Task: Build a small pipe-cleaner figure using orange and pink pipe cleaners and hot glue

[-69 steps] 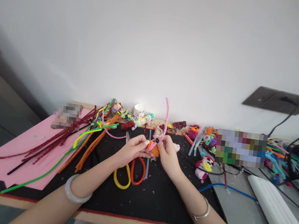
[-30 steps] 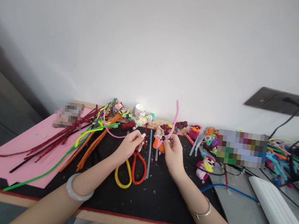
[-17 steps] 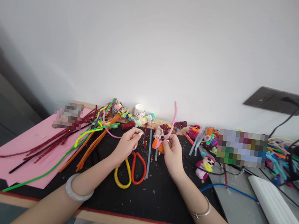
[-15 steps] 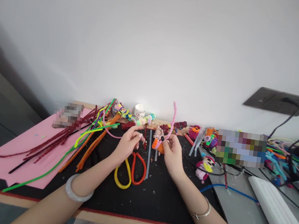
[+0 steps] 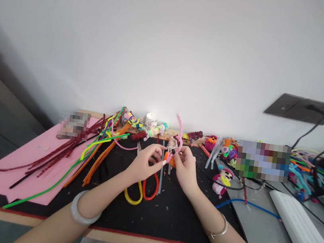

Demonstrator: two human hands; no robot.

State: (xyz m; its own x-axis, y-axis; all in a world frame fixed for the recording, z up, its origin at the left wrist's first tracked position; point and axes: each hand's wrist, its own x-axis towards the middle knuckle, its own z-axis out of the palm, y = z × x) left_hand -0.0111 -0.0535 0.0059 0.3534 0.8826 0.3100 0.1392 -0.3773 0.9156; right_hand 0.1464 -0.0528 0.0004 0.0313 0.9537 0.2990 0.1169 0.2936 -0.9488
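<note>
Over the black mat (image 5: pixel 167 214), my two hands meet on a small pipe-cleaner figure (image 5: pixel 170 157) with an orange body and a pale fuzzy top. A pink pipe cleaner (image 5: pixel 180 131) curls up from it. My right hand (image 5: pixel 184 168) grips the figure from the right side. My left hand (image 5: pixel 145 164) pinches it from the left with fingertips. Scissors with one yellow and one red handle loop (image 5: pixel 142 187) lie on the mat just below my left hand.
Several long pipe cleaners (image 5: pixel 94 152) in red, orange, green and yellow fan over pink paper (image 5: pixel 17 165) at left. Finished colourful figures (image 5: pixel 223 180) and a white tape roll (image 5: pixel 150 120) line the back. At right lie a white power strip (image 5: pixel 297 229), cables and a blue wire (image 5: pixel 246 204).
My left hand, apart from the figure half a second ago, has moved right and taken hold of it. The pink pipe cleaner has bent lower and leftward.
</note>
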